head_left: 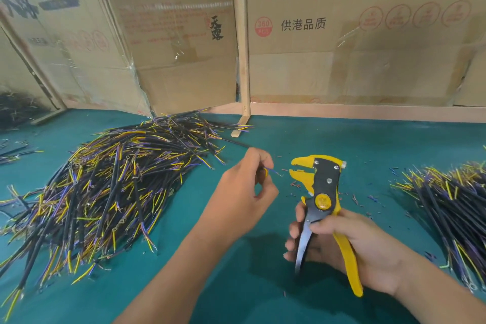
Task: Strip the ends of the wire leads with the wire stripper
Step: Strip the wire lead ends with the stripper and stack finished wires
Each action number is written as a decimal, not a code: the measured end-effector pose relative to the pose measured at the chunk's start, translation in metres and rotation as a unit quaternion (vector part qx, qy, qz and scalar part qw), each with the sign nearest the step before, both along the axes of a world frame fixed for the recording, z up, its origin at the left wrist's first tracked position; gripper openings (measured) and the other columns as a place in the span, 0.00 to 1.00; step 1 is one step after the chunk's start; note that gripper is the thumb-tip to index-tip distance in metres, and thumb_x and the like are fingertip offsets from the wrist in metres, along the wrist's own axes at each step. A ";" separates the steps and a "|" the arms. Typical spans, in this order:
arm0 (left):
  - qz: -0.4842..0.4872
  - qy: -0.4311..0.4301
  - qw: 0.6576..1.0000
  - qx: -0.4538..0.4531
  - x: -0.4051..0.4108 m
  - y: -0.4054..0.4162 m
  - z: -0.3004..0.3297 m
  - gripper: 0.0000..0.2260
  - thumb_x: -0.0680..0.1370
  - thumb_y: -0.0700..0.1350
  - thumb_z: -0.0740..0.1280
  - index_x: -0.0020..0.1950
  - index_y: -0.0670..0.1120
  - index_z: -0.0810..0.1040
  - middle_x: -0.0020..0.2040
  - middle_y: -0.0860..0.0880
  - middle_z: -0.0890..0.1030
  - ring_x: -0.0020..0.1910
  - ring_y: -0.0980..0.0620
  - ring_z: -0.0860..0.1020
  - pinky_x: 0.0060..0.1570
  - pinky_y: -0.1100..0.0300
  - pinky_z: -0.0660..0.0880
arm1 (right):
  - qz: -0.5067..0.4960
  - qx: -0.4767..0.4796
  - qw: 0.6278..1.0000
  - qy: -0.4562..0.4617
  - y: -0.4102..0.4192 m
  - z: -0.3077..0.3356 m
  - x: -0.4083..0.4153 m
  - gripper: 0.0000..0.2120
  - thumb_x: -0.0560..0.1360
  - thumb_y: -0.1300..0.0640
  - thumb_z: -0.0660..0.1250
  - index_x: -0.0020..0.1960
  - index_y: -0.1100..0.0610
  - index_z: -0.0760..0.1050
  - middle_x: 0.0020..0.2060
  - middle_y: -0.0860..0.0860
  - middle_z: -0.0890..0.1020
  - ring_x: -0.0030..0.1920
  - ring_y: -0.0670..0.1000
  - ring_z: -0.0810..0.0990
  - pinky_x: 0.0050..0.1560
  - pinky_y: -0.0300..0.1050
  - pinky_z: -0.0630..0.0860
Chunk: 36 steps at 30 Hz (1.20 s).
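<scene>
A person works at a green table [263,297], seen from above through a head-worn camera. The left hand [244,189] is raised over the middle of the table with its fingers curled, pinching a thin wire lead [272,171] between thumb and forefinger. A short blue and yellow end of that lead pokes out to the right of the fingertips; its very tip appears bare, though it is too small to be sure. Just to the right, apart from the lead's end, is a yellow and black wire stripper [319,192], held upright with its mouth open and facing left toward the lead. The right hand [349,247] grips the stripper's two handles, fingers wrapped around the black one and the yellow one lying across the palm. A large pile of black, yellow and purple wires [105,187] lies on the left of the table, near the left hand. A second pile [452,205] lies at the right edge. Small bits of stripped insulation [365,198] are scattered on the table around the stripper. Cardboard boxes [342,34] stand along the back.
</scene>
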<state>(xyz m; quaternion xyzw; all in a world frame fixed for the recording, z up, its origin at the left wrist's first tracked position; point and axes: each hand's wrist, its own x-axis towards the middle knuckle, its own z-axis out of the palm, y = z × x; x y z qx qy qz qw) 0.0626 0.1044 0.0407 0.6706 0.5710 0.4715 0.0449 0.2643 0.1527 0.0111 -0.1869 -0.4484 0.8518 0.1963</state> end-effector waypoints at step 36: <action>-0.040 -0.020 0.998 -0.032 0.016 -0.004 -0.003 0.15 0.77 0.38 0.67 0.52 0.52 0.63 0.37 0.51 0.74 0.32 0.51 0.67 0.34 0.60 0.67 | -0.013 -0.014 1.000 0.020 -0.025 0.002 -0.015 0.17 0.72 0.49 0.73 0.39 0.60 0.72 0.31 0.56 0.66 0.31 0.55 0.68 0.39 0.55 0.74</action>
